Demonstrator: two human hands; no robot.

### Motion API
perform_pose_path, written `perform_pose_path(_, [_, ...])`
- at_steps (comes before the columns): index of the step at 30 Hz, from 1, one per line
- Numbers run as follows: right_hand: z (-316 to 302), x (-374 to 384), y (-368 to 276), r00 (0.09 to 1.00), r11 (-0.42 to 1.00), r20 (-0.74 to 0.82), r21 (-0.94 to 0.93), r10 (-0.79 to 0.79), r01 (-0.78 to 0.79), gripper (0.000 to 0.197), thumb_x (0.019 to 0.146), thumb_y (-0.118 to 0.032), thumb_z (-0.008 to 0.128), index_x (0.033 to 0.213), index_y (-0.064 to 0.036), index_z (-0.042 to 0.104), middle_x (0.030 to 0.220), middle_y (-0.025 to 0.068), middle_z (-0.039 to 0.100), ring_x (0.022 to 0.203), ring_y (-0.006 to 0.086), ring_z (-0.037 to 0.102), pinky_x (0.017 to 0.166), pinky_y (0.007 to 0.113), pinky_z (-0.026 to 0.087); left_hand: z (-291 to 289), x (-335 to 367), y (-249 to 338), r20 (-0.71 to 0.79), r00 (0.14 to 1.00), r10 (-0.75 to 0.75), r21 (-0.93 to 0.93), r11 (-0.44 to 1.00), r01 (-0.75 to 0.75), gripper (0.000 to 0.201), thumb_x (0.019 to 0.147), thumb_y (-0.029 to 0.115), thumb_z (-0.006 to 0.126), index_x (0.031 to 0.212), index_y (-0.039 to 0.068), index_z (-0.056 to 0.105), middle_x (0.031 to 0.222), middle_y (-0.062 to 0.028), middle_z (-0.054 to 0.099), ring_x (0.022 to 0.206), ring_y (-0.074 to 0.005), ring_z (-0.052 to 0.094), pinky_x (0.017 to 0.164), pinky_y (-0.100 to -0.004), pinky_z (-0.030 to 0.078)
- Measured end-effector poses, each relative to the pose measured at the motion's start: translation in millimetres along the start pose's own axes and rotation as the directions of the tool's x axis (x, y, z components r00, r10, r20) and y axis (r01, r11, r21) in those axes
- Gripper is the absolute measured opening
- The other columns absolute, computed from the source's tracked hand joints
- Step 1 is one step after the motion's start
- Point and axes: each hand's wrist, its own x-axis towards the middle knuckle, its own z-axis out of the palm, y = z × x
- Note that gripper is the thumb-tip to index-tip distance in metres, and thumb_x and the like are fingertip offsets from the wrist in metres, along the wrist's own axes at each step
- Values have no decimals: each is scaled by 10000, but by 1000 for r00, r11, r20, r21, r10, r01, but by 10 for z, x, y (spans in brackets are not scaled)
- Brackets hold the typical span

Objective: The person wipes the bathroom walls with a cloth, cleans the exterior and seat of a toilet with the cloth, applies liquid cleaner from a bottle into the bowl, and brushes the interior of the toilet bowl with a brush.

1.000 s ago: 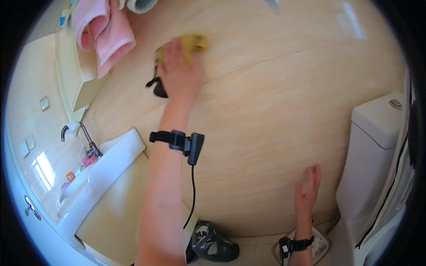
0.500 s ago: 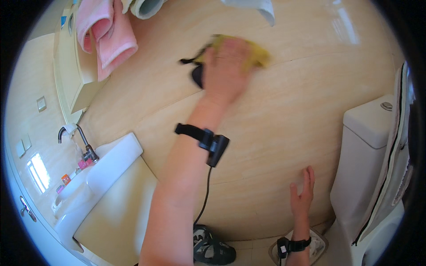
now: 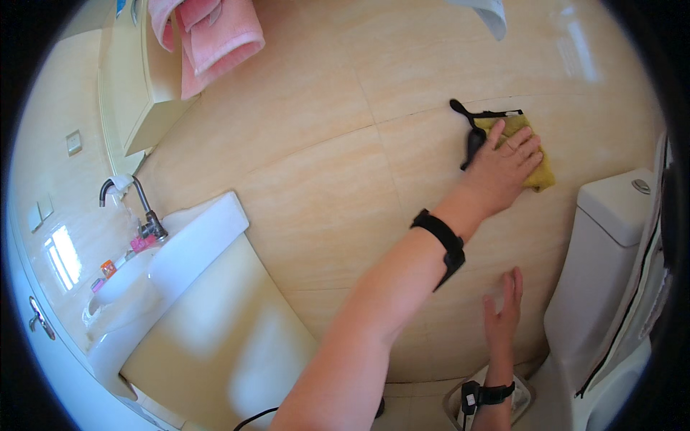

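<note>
My left hand (image 3: 505,169) lies with fingers spread over a yellow cloth (image 3: 544,172), holding it flat against the beige tiled wall (image 3: 316,194). The cloth has a black edge and a black strap loop. A dark, rounded black piece (image 3: 474,144) sits at its left side, partly behind my hand; I cannot tell what it is. Lower down, my right hand (image 3: 503,316) is empty, fingers stretched and thumb apart, slightly blurred. It is in front of the wall, above a small bin (image 3: 528,394) and beside the toilet. Each wrist wears a black band.
To the left, a white washbasin (image 3: 233,213) with a dark faucet (image 3: 149,215) juts from the wall above a cream panel. Pink towels (image 3: 223,54) hang by a cabinet (image 3: 165,108) at upper left. A white toilet tank (image 3: 611,208) stands right. A cable (image 3: 251,418) shows below.
My left hand has swept the yellow cloth rightward and somewhat down along the wall. The view has shifted slightly. My right hand stays stretched out near the bin.
</note>
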Motion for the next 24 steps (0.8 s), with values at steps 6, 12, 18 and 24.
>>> perform_pose_path(6, [-41, -38, 143, 999, 999, -38, -40, 29, -31, 580, 838, -5, 575, 1398, -45, 429, 1543, 161, 293, 1396, 346, 338, 1127, 416, 315, -592, -570, -797, -120, 940, -320, 218, 915, 339, 546, 911, 425, 551, 1359, 115, 517, 1489, -50, 416, 1406, -259, 327, 1134, -567, 185])
perform_pose_path(12, [118, -24, -93, 997, 999, -81, 46, 8, -4, 600, 836, -14, 582, 1413, -51, 423, 1541, 158, 299, 1406, 339, 323, 1142, 425, 284, -1106, -2018, -955, -279, 606, -745, 203, 570, 796, 555, 971, 342, 463, 1445, 63, 393, 1563, -87, 290, 1463, -313, 193, 1165, -501, 80])
perform_pose_path(18, [3, 1, 72, 1000, 1000, 13, -8, 16, -16, 594, 838, -22, 587, 1410, -51, 430, 1536, 161, 309, 1402, 345, 326, 1131, 419, 297, -1227, -2714, -556, -293, 241, -925, 32, 242, 970, 630, 989, 330, 426, 1481, -22, 250, 1562, -169, 256, 1455, -373, 174, 1174, -486, 88])
perform_pose_path(24, [27, -51, 78, 999, 999, 9, 6, 42, -42, 594, 842, -23, 571, 1416, -57, 420, 1549, 151, 286, 1404, 334, 325, 1134, 422, 288, -1541, -2525, -1480, -295, 406, -865, 129, 385, 914, 680, 1006, 360, 395, 1464, -104, 202, 1546, -263, 213, 1444, -402, 169, 1179, -469, 130])
